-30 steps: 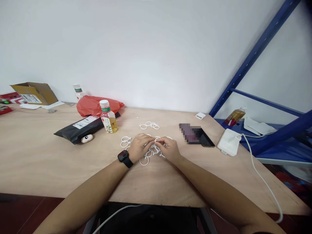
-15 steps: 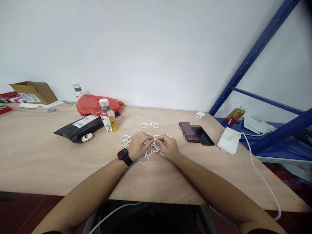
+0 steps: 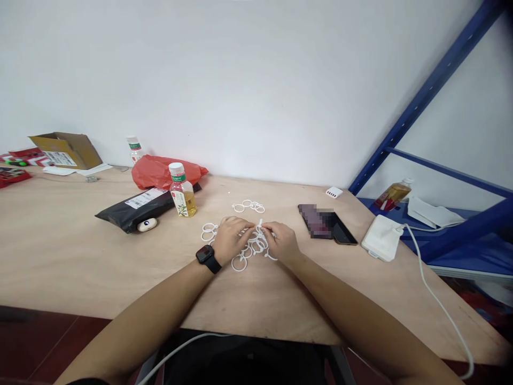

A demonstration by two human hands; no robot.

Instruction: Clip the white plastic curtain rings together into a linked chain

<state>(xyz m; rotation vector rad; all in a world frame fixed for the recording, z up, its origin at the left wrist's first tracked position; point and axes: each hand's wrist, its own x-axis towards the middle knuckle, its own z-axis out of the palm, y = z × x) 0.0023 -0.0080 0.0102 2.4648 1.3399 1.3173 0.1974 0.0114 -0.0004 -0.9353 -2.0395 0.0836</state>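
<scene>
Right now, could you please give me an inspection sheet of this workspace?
Surface: plywood table, bare wood, no spills seen.
Job's things: white plastic rings heaped between the hands; a smaller linked group lies behind.
Clutter: tea bottle, black mailer bag, red plastic bag, phone, cardboard box.
Hands: left hand and right hand both pinch rings with their fingers.
Cables: white cable runs from a white adapter off the table's right edge.
Surroundings: white wall; blue shelving rack on the right.
</scene>
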